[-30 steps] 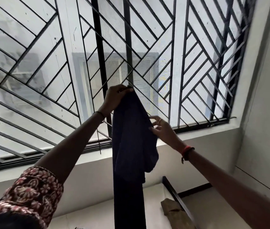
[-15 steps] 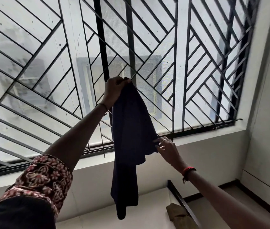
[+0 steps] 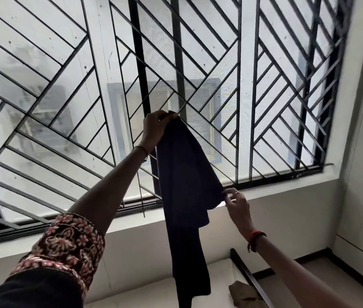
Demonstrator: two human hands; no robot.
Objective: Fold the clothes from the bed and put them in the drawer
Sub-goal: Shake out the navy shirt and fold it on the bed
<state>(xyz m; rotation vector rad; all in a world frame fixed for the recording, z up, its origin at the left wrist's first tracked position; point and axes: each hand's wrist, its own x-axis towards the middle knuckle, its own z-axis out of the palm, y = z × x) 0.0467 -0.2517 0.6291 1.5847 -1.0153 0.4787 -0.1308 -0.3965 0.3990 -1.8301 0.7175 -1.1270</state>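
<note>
Dark garment (image 3: 186, 174) was held up in front of the window grille (image 3: 265, 96), hanging down from the left hand (image 3: 153, 128), which was clenched on its top edge. Its right-side edge was pinched lower down by the right hand (image 3: 236, 202).

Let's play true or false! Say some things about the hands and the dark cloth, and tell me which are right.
1. The left hand grips the top of the dark cloth. True.
2. The right hand holds nothing. False: it pinches the cloth's side edge.
3. The dark cloth lies flat on a bed. False: it hangs in the air before the window bars.
4. A brown cloth lies down below. True.
5. The right wrist wears a blue band. False: the band is red.
</note>
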